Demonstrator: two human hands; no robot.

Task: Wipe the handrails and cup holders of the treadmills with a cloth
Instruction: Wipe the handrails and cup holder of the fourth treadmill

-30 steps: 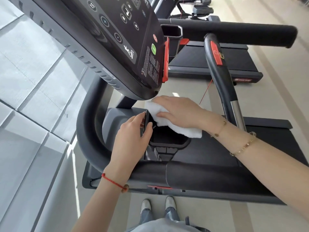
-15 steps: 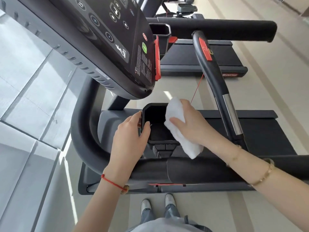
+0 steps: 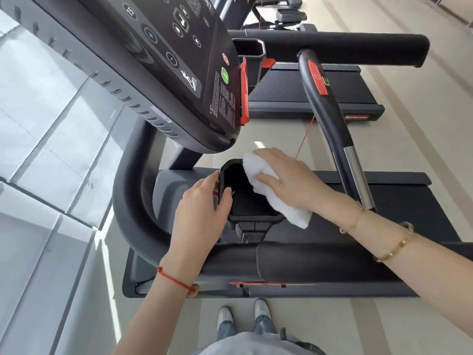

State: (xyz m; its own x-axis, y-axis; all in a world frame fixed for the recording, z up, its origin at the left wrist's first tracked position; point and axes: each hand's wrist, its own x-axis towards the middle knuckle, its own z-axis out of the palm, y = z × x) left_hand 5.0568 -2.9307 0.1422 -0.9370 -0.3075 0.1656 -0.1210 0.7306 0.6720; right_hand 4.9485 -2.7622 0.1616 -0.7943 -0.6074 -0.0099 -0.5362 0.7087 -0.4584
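A black cup holder (image 3: pixel 245 201) hangs below the treadmill console (image 3: pixel 163 60), in the middle of the view. My left hand (image 3: pixel 202 208) grips its left rim, thumb inside. My right hand (image 3: pixel 286 178) presses a folded white cloth (image 3: pixel 273 198) against the holder's right rim; the cloth's lower end hangs past the rim. A thick black handrail (image 3: pixel 294 260) runs across in front of me, under both forearms. A second cup holder (image 3: pixel 249 51) sits at the console's far side, beside another padded handrail (image 3: pixel 345 48).
A curved inner grip bar (image 3: pixel 330 116) with a red button and chrome section rises right of my right hand. A red safety cord (image 3: pixel 305 138) hangs near it. Another treadmill deck (image 3: pixel 307 98) lies beyond. Glass wall panels (image 3: pixel 51 149) at left. My shoes (image 3: pixel 243 313) on the floor.
My right hand has swept the cloth from the holder's top down its right side and back up along the right rim. My left hand has kept its grip on the left rim.
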